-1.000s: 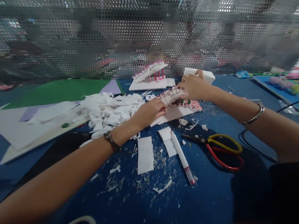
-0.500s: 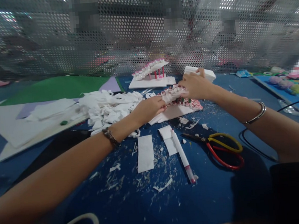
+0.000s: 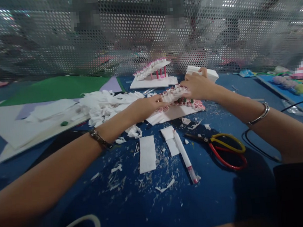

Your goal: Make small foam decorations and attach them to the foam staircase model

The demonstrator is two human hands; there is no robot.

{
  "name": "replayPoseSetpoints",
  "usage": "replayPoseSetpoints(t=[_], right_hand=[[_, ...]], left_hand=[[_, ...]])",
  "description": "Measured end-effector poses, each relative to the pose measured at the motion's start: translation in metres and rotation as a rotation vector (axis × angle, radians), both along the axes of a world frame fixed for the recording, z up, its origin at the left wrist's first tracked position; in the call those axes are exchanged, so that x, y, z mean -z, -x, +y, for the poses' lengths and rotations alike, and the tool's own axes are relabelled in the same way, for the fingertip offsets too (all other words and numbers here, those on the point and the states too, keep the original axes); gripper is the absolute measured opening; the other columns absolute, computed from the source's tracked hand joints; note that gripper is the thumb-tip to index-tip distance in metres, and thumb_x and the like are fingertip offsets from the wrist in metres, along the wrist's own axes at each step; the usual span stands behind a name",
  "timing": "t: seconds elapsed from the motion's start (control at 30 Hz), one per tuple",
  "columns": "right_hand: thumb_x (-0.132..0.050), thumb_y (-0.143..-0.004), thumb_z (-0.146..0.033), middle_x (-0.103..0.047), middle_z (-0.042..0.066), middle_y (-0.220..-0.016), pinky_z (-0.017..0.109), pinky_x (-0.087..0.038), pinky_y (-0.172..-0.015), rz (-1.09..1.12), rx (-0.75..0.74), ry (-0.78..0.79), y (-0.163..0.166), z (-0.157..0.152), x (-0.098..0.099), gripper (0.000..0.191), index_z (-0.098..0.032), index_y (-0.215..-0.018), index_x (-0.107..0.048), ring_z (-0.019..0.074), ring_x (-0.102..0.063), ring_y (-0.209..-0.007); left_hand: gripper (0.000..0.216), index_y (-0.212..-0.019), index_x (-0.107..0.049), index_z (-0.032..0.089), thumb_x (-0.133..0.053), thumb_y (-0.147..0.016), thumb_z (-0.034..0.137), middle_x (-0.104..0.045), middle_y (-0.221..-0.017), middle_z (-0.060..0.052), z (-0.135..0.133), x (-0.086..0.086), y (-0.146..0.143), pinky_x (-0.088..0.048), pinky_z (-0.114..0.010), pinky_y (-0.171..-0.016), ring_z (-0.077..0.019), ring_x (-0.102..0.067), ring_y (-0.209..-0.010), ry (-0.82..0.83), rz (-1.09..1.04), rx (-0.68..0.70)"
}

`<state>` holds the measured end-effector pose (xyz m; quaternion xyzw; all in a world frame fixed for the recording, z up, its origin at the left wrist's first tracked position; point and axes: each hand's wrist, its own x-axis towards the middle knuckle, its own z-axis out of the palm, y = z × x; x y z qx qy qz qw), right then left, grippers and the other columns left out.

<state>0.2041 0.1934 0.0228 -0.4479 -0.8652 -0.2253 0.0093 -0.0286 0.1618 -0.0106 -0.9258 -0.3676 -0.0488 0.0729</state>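
A white paper craft piece [image 3: 171,95] with red-tipped paper curls along its top slants up to the right. My left hand [image 3: 151,106] is closed on its lower left end, the fingertips partly hidden. At its upper right end my right hand [image 3: 198,86] grips the edge, thumb and fingers closed. Below the piece lies a white base board [image 3: 167,116], with pink and red paper curls [image 3: 198,105] along its far side. A white block [image 3: 211,74] stands just behind my right hand.
Torn white paper [image 3: 106,106] is heaped on the left, near a green sheet [image 3: 60,89]. A similar model [image 3: 152,71] stands behind. In front lie scissors [image 3: 226,151], a white marker [image 3: 183,153], paper strips [image 3: 147,154] and scraps. A perforated metal screen [image 3: 140,34] closes the back.
My left forearm and wrist have shifted left, and the left fingers slid slightly left and up along the piece. My right hand has barely moved.
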Motion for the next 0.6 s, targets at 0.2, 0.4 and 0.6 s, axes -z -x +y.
replayPoseSetpoints(t=[0.2,0.4,0.6], right_hand=[[-0.044,-0.080,-0.040,-0.055,0.011,-0.105,0.049,-0.020,-0.087,-0.006,-0.002,-0.012,0.000,0.000,0.001,0.037,-0.019,-0.108,-0.058,0.0292,-0.047,-0.096],[-0.043,-0.080,-0.041,-0.054,0.012,-0.108,0.049,-0.020,-0.088,-0.021,0.014,0.013,0.001,-0.001,-0.001,0.040,-0.018,-0.111,-0.056,0.0308,-0.047,-0.098],[-0.043,-0.081,-0.040,-0.053,0.012,-0.108,0.050,-0.020,-0.086,-0.021,0.009,-0.013,0.001,-0.002,0.000,0.038,-0.019,-0.109,-0.056,0.0308,-0.048,-0.097]], left_hand=[[0.035,-0.113,-0.059,0.025,-0.039,-0.086,0.016,-0.054,-0.107,-0.011,-0.003,0.002,0.000,-0.032,-0.025,-0.052,-0.0192,-0.053,-0.076,-0.010,0.113,-0.001],[0.036,-0.116,-0.056,0.024,-0.038,-0.086,0.014,-0.055,-0.104,-0.011,-0.002,0.009,0.003,-0.034,-0.024,-0.054,-0.0204,-0.053,-0.084,-0.079,0.161,0.052],[0.037,-0.119,-0.053,0.021,-0.034,-0.088,0.013,-0.057,-0.103,-0.013,-0.007,0.008,0.004,-0.032,-0.024,-0.050,-0.0219,-0.054,-0.084,-0.156,0.261,0.097]])
